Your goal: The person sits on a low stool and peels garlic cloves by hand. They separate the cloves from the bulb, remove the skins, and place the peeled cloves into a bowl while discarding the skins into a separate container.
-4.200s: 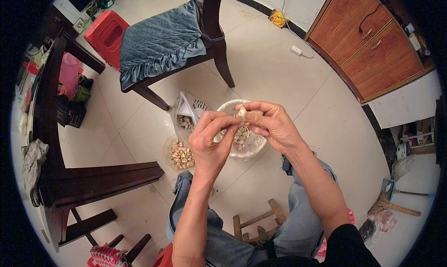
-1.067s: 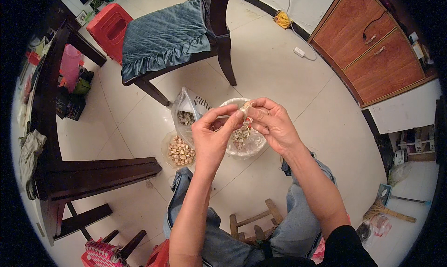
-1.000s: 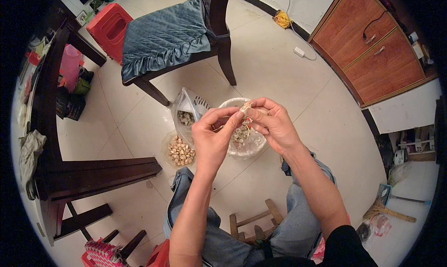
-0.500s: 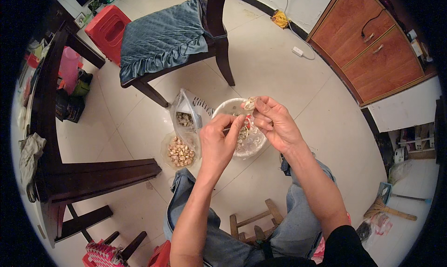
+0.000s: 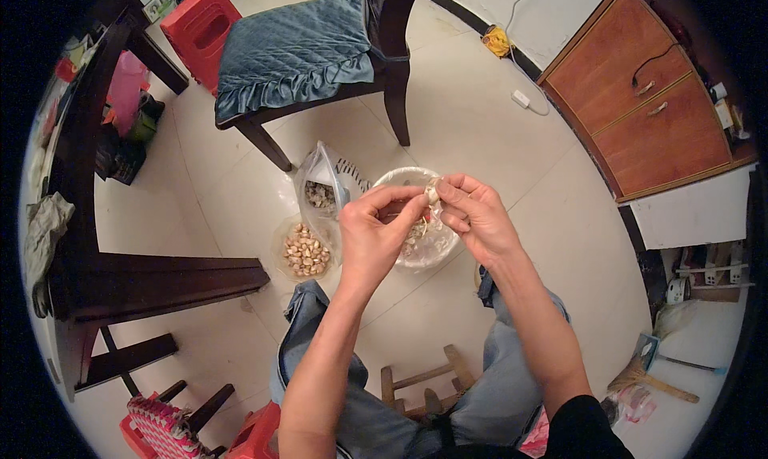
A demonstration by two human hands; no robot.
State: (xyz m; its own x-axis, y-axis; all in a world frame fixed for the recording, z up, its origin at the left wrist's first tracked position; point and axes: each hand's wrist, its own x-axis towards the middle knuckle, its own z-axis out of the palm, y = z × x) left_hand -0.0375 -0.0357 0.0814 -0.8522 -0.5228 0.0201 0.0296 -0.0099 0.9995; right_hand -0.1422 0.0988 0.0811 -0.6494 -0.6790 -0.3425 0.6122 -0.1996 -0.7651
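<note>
The right hand [image 5: 482,221] pinches a pale garlic piece [image 5: 433,192] in its grip, above the lined white basin [image 5: 438,252]. The left hand [image 5: 374,233] has thumb and forefinger at the piece's left side; whether this grip also pinches it, I cannot tell. Leftward, a clear bowl [image 5: 282,255] of cloves [image 5: 306,253] stands on the floor [image 5: 504,131].

Tan cloves [image 5: 306,253] — diamond-quilted blue cover [image 5: 298,49]

Bold black lettering [image 5: 352,171] slants across the upper right edge of the plastic bag [image 5: 341,193], too small and creased to read with certainty.
</note>
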